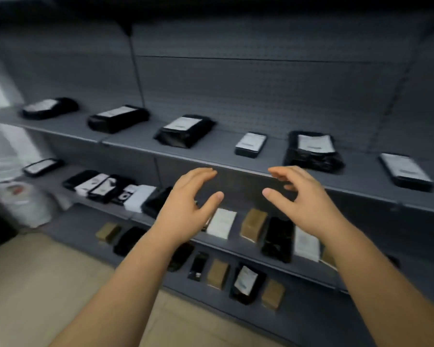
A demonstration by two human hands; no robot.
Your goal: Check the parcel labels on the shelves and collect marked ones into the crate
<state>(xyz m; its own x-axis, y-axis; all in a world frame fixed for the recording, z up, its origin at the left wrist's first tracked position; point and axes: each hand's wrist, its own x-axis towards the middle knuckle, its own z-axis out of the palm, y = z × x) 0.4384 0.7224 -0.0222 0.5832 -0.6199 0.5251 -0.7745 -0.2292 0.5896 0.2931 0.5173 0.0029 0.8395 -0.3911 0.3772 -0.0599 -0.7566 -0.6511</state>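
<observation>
Grey shelves carry several parcels, mostly black bags with white labels. On the top shelf point(211, 159) lie a black labelled parcel point(186, 130), a small flat one point(251, 144) and a crumpled one point(312, 151). My left hand point(186, 204) and my right hand point(301, 199) hover in front of that shelf's edge, both empty with fingers spread and relaxed. The middle shelf below holds white point(221, 222), brown point(253, 225) and black point(277, 239) parcels, partly hidden by my arms. No crate is in view. The picture is blurred and the labels are unreadable.
The bottom shelf holds more brown and black parcels, such as one labelled black bag point(246, 283). White plastic bags point(23, 201) sit on the floor at the left. Beige floor point(35, 284) lies in front of the shelving.
</observation>
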